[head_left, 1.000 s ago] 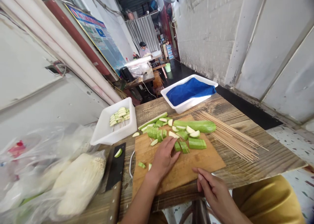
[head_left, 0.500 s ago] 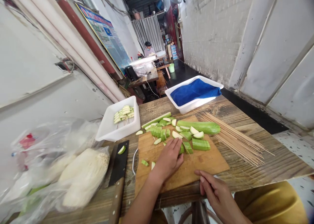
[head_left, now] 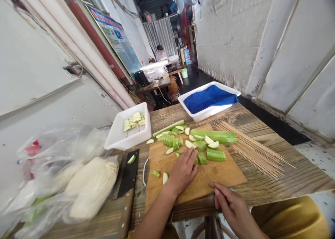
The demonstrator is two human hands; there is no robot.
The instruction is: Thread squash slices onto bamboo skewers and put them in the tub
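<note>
My left hand [head_left: 183, 169] lies on the wooden cutting board [head_left: 225, 176], its fingers curled over cut zucchini slices [head_left: 201, 158]. Part of what it grips is hidden under the fingers. At the board's front edge is my right hand [head_left: 227, 198], thumb and fingers pinched together; anything between them is too thin or hidden to make out. Behind the left hand, more half-round zucchini slices [head_left: 171, 141] lie in a row and loose. A longer zucchini piece [head_left: 220, 136] rests at the back right, with a sliced chunk [head_left: 216, 154] in front of it.
Bamboo skewers [head_left: 256, 148] lie spread right of the board. A cleaver [head_left: 128, 183] with a slice on its blade lies left. Behind stand a white tray [head_left: 123, 141] with skewered slices and another [head_left: 200, 117] with blue cloth. Plastic bags [head_left: 86, 186] fill the left. A person [head_left: 160, 53] sits far back.
The view has shifted slightly, so everything sits a little further right. Both hands keep nearly the same pose and place over the board.
</note>
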